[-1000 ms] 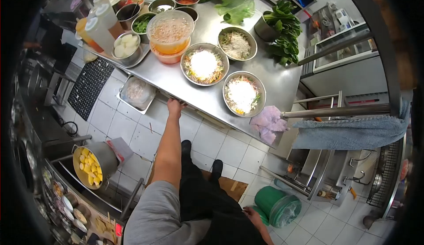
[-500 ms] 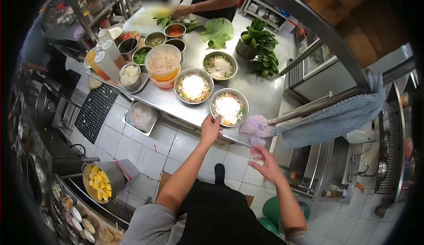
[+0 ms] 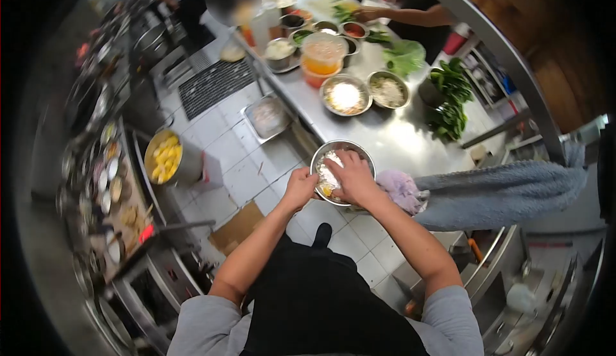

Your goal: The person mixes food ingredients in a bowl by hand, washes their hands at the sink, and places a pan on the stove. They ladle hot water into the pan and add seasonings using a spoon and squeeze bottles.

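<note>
Left of the lilac cloth (image 3: 399, 188), the left hand (image 3: 299, 189) grasps the steel bowl (image 3: 368, 165), the right hand (image 3: 351, 175) splayed on its powdery mix (image 3: 328, 175).

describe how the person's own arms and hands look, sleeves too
The left hand and right hand are ungloved, with no watch or bracelet visible. Short, plain grey sleeves leave the forearms bare.

Round silver metal bowl (image 3: 340, 145) got slid away from two matching metal bowls (image 3: 347, 113), and the bare right hand (image 3: 353, 177) is now dipped inside.
</note>
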`<state>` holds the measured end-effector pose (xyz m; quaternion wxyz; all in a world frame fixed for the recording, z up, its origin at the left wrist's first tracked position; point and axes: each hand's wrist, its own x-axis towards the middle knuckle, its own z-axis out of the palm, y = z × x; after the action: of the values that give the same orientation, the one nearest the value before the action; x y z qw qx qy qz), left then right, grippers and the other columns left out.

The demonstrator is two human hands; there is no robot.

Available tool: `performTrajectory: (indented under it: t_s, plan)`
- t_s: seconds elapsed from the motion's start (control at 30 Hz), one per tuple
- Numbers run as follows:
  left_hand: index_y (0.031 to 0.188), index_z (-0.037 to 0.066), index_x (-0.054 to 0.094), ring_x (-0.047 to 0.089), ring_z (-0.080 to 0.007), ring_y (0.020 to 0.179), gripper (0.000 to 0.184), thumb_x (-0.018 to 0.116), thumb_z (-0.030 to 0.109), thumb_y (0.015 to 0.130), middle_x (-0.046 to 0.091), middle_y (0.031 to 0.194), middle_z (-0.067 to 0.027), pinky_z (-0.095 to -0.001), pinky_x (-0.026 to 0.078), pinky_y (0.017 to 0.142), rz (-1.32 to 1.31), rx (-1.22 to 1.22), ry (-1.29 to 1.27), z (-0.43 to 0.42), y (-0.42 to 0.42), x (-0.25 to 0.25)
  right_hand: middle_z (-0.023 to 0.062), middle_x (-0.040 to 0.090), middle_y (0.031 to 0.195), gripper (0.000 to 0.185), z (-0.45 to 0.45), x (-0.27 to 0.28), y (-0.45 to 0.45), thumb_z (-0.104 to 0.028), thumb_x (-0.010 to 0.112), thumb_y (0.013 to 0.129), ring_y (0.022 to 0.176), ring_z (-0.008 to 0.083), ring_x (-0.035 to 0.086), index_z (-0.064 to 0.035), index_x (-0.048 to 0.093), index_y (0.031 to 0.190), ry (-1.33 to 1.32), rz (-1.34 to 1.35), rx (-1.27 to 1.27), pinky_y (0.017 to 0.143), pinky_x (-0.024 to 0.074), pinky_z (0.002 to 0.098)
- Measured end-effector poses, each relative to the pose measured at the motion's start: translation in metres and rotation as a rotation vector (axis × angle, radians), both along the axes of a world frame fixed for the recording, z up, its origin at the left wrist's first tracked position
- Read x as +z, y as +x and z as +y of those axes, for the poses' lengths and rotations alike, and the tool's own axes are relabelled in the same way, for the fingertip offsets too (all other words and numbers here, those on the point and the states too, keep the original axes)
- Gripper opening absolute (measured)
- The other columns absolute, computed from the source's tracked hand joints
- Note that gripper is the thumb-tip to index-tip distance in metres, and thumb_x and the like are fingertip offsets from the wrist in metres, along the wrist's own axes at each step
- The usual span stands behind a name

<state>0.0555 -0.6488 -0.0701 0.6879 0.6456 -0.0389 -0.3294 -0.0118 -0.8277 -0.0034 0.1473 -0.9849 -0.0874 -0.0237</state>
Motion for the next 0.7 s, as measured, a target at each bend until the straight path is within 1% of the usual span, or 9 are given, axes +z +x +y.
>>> performTrajectory:
  t_s: [0.07, 0.1, 0.2, 0.23, 0.37, 0.47, 0.5, 0.6, 0.7]
  plan:
    - [0.094, -0.008, 0.065, 0.070, -0.0199, 0.067, 0.022, 0.054, 0.010, 0.092, 0.067, 0.084, -0.0111, -0.0351, 0.064, 0.056, 0.034, 0.075, 0.044, 0.030, -0.018, 0.004, 0.0182, 0.054, 0.125, 0.063, 0.024, -0.010, 0.010, -0.019, 0.079, 0.068, 0.115, 0.0368, 0.053, -0.0131, 0.060, 0.127, -0.044, 0.064, 0.028, 0.086, 0.0513, 0.0477]
    - [0.094, -0.007, 0.065, 0.069, -0.0190, 0.068, 0.021, 0.055, 0.011, 0.092, 0.067, 0.085, -0.0099, -0.0353, 0.064, 0.058, 0.048, 0.106, 0.063, 0.045, -0.027, 0.010, 0.0149, 0.057, 0.109, 0.051, 0.037, -0.018, 0.017, -0.014, 0.078, 0.067, 0.100, 0.0337, 0.057, -0.0113, 0.063, 0.116, -0.065, -0.080, 0.061, 0.075, 0.0534, 0.0467]
    - [0.097, -0.007, 0.066, 0.069, -0.0184, 0.068, 0.022, 0.054, 0.011, 0.091, 0.068, 0.086, -0.0105, -0.0341, 0.064, 0.056, 0.072, 0.280, 0.003, 0.079, -0.050, 0.032, 0.0171, 0.060, 0.106, 0.048, 0.070, -0.012, 0.027, -0.012, 0.077, 0.068, 0.098, 0.0352, 0.060, -0.0091, 0.063, 0.114, -0.034, 0.002, 0.102, 0.076, 0.0550, 0.0460]
    - [0.099, -0.007, 0.066, 0.069, -0.0177, 0.067, 0.023, 0.054, 0.011, 0.091, 0.069, 0.086, -0.0103, -0.0328, 0.063, 0.055, 0.054, 0.293, 0.047, 0.095, -0.050, 0.024, 0.0178, 0.060, 0.107, 0.051, 0.080, -0.002, 0.030, -0.016, 0.079, 0.070, 0.101, 0.0375, 0.061, -0.0072, 0.063, 0.118, 0.012, 0.049, 0.123, 0.084, 0.0542, 0.0479]
    - [0.097, -0.006, 0.066, 0.069, -0.0169, 0.066, 0.022, 0.053, 0.012, 0.092, 0.068, 0.084, -0.0096, -0.0310, 0.062, 0.053, 0.020, 0.388, 0.049, 0.153, -0.061, 0.035, 0.0177, 0.060, 0.112, 0.063, 0.117, 0.033, 0.043, -0.026, 0.085, 0.069, 0.107, 0.0398, 0.060, -0.0075, 0.062, 0.124, 0.228, 0.258, 0.425, 0.095, 0.0497, 0.0502]
    - [0.094, -0.005, 0.065, 0.069, -0.0170, 0.064, 0.021, 0.053, 0.012, 0.093, 0.068, 0.083, -0.0098, -0.0305, 0.061, 0.052, -0.012, 0.433, 0.063, 0.191, -0.071, 0.046, 0.0184, 0.060, 0.111, 0.056, 0.175, 0.020, 0.033, -0.021, 0.080, 0.071, 0.106, 0.0393, 0.060, -0.0082, 0.062, 0.122, 0.114, -0.077, 0.560, 0.092, 0.0511, 0.0498]
    - [0.094, -0.005, 0.065, 0.069, -0.0172, 0.064, 0.021, 0.053, 0.011, 0.093, 0.069, 0.083, -0.0102, -0.0307, 0.061, 0.052, -0.004, 0.459, 0.036, 0.203, -0.073, 0.044, 0.0178, 0.060, 0.109, 0.050, 0.195, 0.010, 0.039, -0.015, 0.075, 0.073, 0.107, 0.0384, 0.060, -0.0093, 0.063, 0.121, 0.080, -0.002, 0.580, 0.088, 0.0521, 0.0498]
    - [0.094, -0.006, 0.064, 0.069, -0.0192, 0.062, 0.020, 0.052, 0.010, 0.094, 0.069, 0.084, -0.0123, -0.0331, 0.063, 0.054, 0.060, 0.500, 0.015, 0.243, -0.082, 0.042, 0.0168, 0.059, 0.108, 0.047, 0.248, -0.002, 0.050, -0.010, 0.071, 0.073, 0.108, 0.0372, 0.060, -0.0097, 0.063, 0.120, -0.039, 0.065, 0.489, 0.087, 0.0520, 0.0498]
    - [0.097, -0.008, 0.063, 0.070, -0.0225, 0.063, 0.019, 0.051, 0.008, 0.094, 0.070, 0.086, -0.0147, -0.0369, 0.065, 0.056, 0.053, 0.546, 0.011, 0.292, -0.086, 0.034, 0.0187, 0.058, 0.113, 0.060, 0.276, 0.032, 0.049, -0.014, 0.075, 0.071, 0.109, 0.0371, 0.059, -0.0122, 0.060, 0.129, 0.055, 0.133, 0.589, 0.090, 0.0528, 0.0470]
